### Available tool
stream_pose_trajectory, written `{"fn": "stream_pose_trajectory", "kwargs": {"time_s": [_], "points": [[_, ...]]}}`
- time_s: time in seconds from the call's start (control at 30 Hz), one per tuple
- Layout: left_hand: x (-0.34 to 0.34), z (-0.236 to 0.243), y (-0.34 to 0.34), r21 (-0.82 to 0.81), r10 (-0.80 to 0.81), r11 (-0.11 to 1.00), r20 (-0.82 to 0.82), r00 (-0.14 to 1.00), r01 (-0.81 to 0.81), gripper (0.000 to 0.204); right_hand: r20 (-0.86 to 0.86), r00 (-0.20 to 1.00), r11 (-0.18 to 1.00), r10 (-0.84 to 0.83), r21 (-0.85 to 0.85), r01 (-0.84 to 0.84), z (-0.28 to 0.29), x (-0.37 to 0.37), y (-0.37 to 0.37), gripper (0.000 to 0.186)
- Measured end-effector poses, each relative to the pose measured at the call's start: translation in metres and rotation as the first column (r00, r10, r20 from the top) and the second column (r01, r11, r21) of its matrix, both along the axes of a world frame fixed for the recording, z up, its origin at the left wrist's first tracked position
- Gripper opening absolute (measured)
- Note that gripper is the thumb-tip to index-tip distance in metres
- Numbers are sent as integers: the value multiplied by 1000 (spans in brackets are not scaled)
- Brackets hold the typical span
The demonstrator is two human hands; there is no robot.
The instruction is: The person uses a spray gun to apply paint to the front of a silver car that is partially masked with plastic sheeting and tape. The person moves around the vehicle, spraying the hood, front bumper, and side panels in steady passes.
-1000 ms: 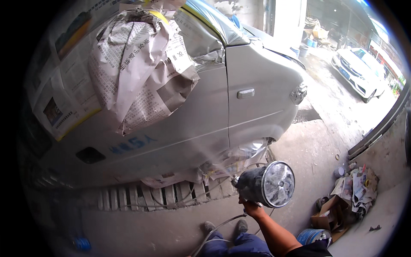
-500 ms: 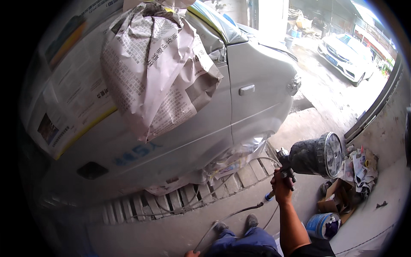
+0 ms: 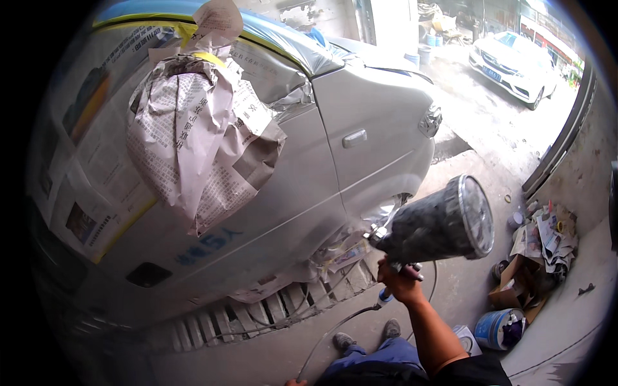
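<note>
My right hand (image 3: 400, 283) is wrapped round the grip of a paint spray gun (image 3: 425, 222). Its large dark cup tilts to the right, and its metal nozzle points left at the van. A hose (image 3: 347, 318) joins the gun below the grip by a blue fitting and runs down to the lower edge. There my left hand (image 3: 295, 383) is closed on the hose, mostly cut off by the picture's edge. Ahead stands a pale silver-white van (image 3: 277, 174) with faint blue lettering on its side. Crumpled newspaper (image 3: 193, 141) covers its mirror.
Newspaper, tape and plastic film (image 3: 309, 51) mask the windows. Under the van lies a slatted floor grate (image 3: 283, 309) with hose across it. At right are a paint bucket (image 3: 499, 328), a cardboard box (image 3: 508, 289) and scrap paper (image 3: 547, 241). A white car (image 3: 512, 67) stands outside the doorway.
My right hand has moved the spray gun left, nearer the van, and it looks larger. The view has shifted a little, showing more of the van's roof. My left hand stays low.
</note>
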State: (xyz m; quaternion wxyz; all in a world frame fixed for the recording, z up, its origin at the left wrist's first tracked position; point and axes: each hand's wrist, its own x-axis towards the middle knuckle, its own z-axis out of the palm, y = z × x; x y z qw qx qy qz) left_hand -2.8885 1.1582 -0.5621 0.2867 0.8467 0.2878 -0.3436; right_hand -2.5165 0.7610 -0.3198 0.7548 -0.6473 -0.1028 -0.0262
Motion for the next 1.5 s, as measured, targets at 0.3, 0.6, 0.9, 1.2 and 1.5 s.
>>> {"fn": "stream_pose_trajectory", "kwargs": {"time_s": [0.3,0.6,0.9,1.2,1.5], "points": [[11,30,-34,-19,163,986,-102,981,-166,57,-314,913,958,-260,38,286,47,13,-31,15],[1,-6,-15,31,29,999,-89,996,-26,63,-150,965,977,214,42,-210,94,21,2,17],[5,-1,-27,23,85,996,-28,996,-85,59,-439,872,905,-218,244,349,125,28,-61,26],[22,8,-30,104,106,990,-93,990,-96,64,-236,960,974,153,200,-106,85,3,-29,29],[6,-20,-14,88,-75,993,-66,995,80,66,-213,929,946,304,178,-269,51,16,-3,21]]}}
